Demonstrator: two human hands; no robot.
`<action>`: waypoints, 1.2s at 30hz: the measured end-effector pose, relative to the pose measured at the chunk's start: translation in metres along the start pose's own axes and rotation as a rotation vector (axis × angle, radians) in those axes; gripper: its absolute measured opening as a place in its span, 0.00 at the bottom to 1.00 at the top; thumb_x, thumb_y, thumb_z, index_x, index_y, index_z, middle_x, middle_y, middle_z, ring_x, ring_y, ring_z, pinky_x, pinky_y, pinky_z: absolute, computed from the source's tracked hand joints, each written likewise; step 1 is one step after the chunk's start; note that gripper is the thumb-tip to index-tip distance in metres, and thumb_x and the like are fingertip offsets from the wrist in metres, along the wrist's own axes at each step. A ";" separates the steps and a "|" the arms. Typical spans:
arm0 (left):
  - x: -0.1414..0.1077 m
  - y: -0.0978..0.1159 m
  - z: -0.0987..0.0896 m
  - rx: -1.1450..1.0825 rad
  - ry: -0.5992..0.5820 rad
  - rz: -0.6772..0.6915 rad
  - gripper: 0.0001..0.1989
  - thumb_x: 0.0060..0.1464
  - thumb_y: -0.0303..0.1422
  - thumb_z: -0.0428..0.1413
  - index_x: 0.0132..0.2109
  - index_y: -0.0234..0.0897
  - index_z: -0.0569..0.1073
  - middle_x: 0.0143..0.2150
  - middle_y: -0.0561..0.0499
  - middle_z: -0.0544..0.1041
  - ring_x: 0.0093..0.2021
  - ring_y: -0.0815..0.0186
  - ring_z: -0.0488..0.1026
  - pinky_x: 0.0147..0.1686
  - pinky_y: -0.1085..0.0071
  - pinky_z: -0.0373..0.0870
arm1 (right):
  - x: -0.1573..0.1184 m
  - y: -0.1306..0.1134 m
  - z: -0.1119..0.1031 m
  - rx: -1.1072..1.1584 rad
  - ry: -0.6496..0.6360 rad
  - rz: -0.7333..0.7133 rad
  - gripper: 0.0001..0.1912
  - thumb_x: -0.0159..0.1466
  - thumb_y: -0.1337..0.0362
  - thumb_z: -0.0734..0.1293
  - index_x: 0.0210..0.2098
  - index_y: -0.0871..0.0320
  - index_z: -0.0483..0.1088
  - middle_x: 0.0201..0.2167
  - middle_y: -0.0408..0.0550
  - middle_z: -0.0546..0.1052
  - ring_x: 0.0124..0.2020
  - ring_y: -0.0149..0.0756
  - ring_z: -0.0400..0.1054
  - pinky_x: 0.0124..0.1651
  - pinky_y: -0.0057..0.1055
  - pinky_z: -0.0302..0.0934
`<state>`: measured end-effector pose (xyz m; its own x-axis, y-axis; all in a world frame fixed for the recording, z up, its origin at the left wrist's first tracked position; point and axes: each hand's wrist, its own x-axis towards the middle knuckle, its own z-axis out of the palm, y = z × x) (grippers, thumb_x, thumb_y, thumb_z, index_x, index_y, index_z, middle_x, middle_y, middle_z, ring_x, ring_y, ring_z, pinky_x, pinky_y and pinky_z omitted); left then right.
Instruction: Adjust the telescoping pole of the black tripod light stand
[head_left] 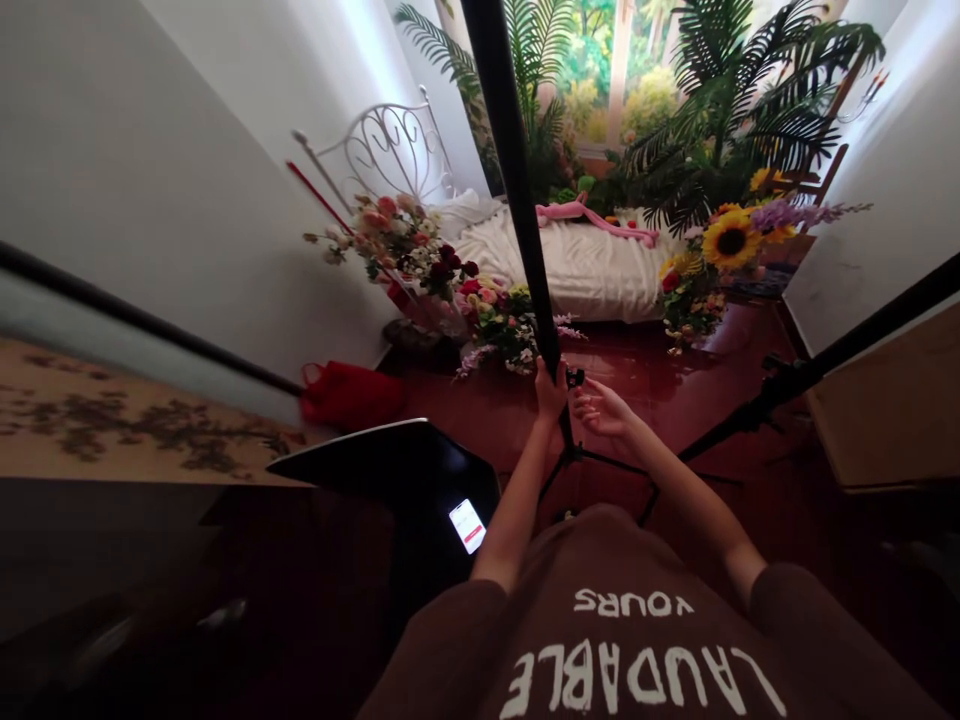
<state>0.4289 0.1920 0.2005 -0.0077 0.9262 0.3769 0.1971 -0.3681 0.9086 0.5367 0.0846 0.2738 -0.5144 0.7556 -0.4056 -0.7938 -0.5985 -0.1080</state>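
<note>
Head cam, live: L hand [551, 393] on black pole [516, 170], R hand [602, 408] at small knob [575, 377]!
L grip's closed round the pole; R grip's half-curled, fingertips right by the knob, can't tell if they've got hold. Pole's mid-frame, in front of the person, tripod legs [611, 461] spread over red floor [450, 400]; lit phone [469, 526] off L, bed [600, 275] w/ flowers [397, 235] beyond.
</note>
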 end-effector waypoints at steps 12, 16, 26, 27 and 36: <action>0.000 -0.002 0.003 -0.009 0.054 0.063 0.30 0.56 0.61 0.47 0.43 0.38 0.69 0.35 0.46 0.75 0.32 0.64 0.72 0.36 0.67 0.69 | 0.016 -0.016 0.014 -0.003 -0.042 -0.054 0.23 0.74 0.53 0.52 0.23 0.52 0.45 0.15 0.35 0.54 0.15 0.25 0.46 0.13 0.17 0.47; 0.000 -0.002 0.003 -0.005 0.048 0.077 0.29 0.57 0.60 0.47 0.45 0.38 0.69 0.38 0.42 0.77 0.37 0.61 0.75 0.39 0.65 0.71 | 0.016 -0.017 0.018 0.018 -0.001 -0.020 0.23 0.73 0.52 0.51 0.23 0.52 0.44 0.14 0.34 0.54 0.13 0.23 0.46 0.12 0.17 0.46; 0.000 0.002 0.000 -0.020 0.008 0.028 0.25 0.58 0.55 0.51 0.43 0.37 0.71 0.36 0.44 0.77 0.34 0.63 0.75 0.39 0.67 0.72 | 0.029 -0.015 0.015 -0.178 0.058 -0.155 0.21 0.71 0.58 0.54 0.22 0.53 0.43 0.13 0.31 0.49 0.12 0.21 0.40 0.12 0.17 0.38; 0.000 0.003 -0.001 -0.026 0.003 0.024 0.24 0.58 0.55 0.51 0.44 0.37 0.71 0.37 0.44 0.77 0.35 0.63 0.75 0.39 0.67 0.72 | 0.032 -0.014 0.011 -0.265 0.065 -0.197 0.21 0.69 0.59 0.57 0.22 0.53 0.45 0.13 0.31 0.49 0.12 0.21 0.39 0.12 0.17 0.38; 0.000 0.005 -0.005 -0.047 -0.052 0.049 0.26 0.59 0.56 0.50 0.47 0.38 0.71 0.38 0.44 0.77 0.37 0.63 0.76 0.40 0.68 0.72 | 0.025 -0.026 -0.019 -1.613 0.441 -0.895 0.15 0.56 0.51 0.68 0.27 0.55 0.63 0.21 0.37 0.65 0.23 0.29 0.56 0.28 0.26 0.49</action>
<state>0.4255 0.1897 0.2063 0.0515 0.9096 0.4122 0.1497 -0.4151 0.8974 0.5506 0.1142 0.2495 0.1349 0.9858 0.1002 0.4104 0.0364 -0.9112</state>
